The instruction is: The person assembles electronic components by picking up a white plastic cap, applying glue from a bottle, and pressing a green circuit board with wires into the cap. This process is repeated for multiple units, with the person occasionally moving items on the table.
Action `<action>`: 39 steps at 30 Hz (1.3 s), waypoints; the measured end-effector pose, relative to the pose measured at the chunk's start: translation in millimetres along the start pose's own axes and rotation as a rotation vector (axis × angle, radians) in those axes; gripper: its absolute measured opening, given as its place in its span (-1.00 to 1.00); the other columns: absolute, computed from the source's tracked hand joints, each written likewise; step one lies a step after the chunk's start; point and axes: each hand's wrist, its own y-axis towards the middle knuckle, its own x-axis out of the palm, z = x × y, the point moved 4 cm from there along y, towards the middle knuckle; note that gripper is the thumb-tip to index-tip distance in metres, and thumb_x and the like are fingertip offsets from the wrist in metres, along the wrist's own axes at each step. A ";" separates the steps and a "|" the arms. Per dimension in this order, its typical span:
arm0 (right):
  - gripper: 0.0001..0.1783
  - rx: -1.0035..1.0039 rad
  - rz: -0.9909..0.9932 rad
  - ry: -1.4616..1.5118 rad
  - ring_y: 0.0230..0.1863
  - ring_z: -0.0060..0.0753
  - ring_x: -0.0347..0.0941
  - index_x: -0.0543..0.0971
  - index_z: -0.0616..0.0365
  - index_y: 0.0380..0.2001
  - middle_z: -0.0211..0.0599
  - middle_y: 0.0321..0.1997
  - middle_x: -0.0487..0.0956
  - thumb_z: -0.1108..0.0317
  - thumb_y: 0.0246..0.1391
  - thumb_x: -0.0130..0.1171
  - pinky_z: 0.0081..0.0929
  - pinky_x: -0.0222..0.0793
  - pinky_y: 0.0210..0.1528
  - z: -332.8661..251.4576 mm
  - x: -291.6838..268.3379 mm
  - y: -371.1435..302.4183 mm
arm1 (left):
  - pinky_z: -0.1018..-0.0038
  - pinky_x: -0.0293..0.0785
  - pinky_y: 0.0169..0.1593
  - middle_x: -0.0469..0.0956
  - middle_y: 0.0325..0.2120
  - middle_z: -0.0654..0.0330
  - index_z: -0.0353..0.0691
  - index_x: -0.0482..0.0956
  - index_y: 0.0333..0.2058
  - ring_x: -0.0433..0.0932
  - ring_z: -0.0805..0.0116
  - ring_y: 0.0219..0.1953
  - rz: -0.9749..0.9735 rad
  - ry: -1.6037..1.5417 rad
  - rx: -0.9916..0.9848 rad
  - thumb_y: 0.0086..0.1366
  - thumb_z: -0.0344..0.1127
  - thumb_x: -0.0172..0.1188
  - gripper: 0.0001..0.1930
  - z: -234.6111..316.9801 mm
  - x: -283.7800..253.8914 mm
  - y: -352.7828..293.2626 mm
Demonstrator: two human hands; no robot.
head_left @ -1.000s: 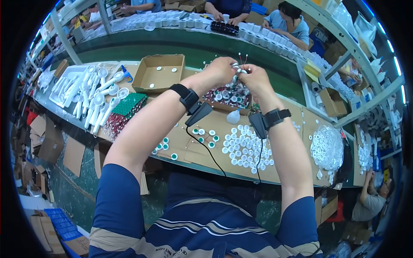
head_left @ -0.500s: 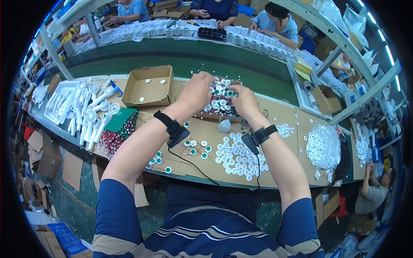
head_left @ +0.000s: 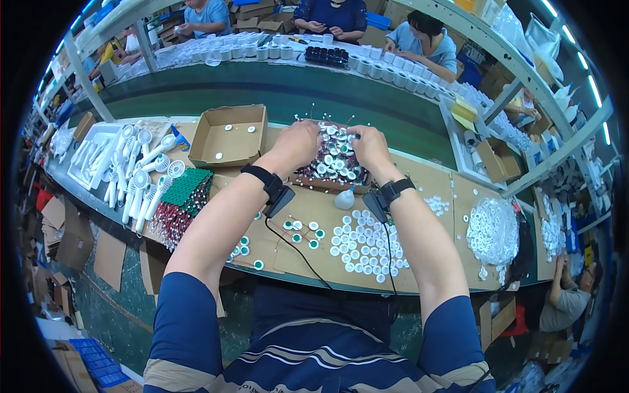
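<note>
A carton (head_left: 321, 185) at the middle of the bench is heaped with small round white and green parts (head_left: 337, 156) on dark red wires. My left hand (head_left: 299, 143) is at the left side of this heap, its fingers curled and their tips hidden. On the opposite side, my right hand (head_left: 372, 148) bends its fingers in against the heap. Whatever either hand grips is too small or covered to make out. Just in front of the carton stands a small white squeeze bottle (head_left: 344, 198). Black bands with small devices are strapped round both my wrists.
White round caps (head_left: 367, 245) lie in rows nearby; wired green-and-white discs (head_left: 297, 225) lie left of them. White handheld fans (head_left: 141, 180), green boards with wires (head_left: 187, 188) and an open carton (head_left: 223, 154) are leftward. A bag of white rings (head_left: 493, 226) sits right. People work across the green belt (head_left: 282, 88).
My hands stay at the carton. The right hand has shifted slightly at the heap's edge, and the heaped parts lie differently. The whole view has moved slightly.
</note>
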 end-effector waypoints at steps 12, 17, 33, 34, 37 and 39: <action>-0.57 -0.059 -0.011 -0.037 0.20 0.25 0.76 0.84 0.19 0.10 0.16 0.16 0.81 0.58 0.26 0.18 0.00 0.66 0.29 20.1 -12.6 -12.1 | 0.00 0.61 0.37 0.72 0.19 -0.24 -0.28 0.77 0.22 0.70 -0.26 0.25 0.117 -0.246 -0.021 0.65 -0.25 0.17 -0.64 -16.5 -20.4 -11.5; -0.62 -0.026 -0.020 -0.034 0.17 0.21 0.77 0.84 0.20 0.07 0.11 0.14 0.81 0.55 0.28 0.21 0.02 0.66 0.26 4.8 -29.5 -31.1 | 0.04 0.60 0.38 0.72 0.20 -0.21 -0.28 0.75 0.24 0.70 -0.22 0.28 0.228 -0.248 0.009 0.64 -0.26 0.21 -0.64 -34.7 -51.6 -49.7; -0.24 -0.625 -0.570 -0.312 0.26 0.16 0.65 0.61 0.16 0.39 0.04 0.33 0.63 0.32 0.13 0.63 0.00 0.61 0.36 -85.0 39.8 -187.1 | 0.08 0.54 0.51 0.53 0.47 -0.17 -0.18 0.53 0.52 0.54 -0.20 0.48 -0.231 0.096 0.001 0.49 -0.11 0.46 -0.30 -71.6 -49.5 -158.9; -0.29 -0.623 -0.557 -0.327 0.21 0.18 0.68 0.63 0.19 0.30 0.04 0.26 0.63 0.30 0.08 0.65 0.01 0.64 0.29 -81.1 44.1 -187.4 | 0.07 0.53 0.52 0.49 0.49 -0.17 -0.17 0.51 0.53 0.52 -0.20 0.50 -0.260 0.102 -0.032 0.49 -0.09 0.47 -0.27 -66.3 -43.5 -153.4; -0.37 -0.628 -0.532 -0.360 0.10 0.20 0.72 0.67 0.24 0.11 0.04 0.12 0.64 0.26 0.00 0.70 0.02 0.71 0.17 -80.6 50.9 -185.1 | 0.05 0.51 0.55 0.43 0.55 -0.15 -0.15 0.47 0.56 0.48 -0.21 0.54 -0.310 0.115 -0.104 0.49 -0.05 0.48 -0.23 -57.0 -33.1 -143.5; -0.33 -0.528 -0.643 -0.384 0.14 0.19 0.72 0.63 0.20 0.23 0.04 0.15 0.63 0.30 0.08 0.67 0.02 0.70 0.19 -84.9 59.1 -181.0 | 0.01 0.53 0.52 0.43 0.53 -0.14 -0.14 0.50 0.54 0.49 -0.20 0.52 -0.333 0.194 -0.126 0.50 -0.03 0.47 -0.27 -63.4 -19.1 -140.8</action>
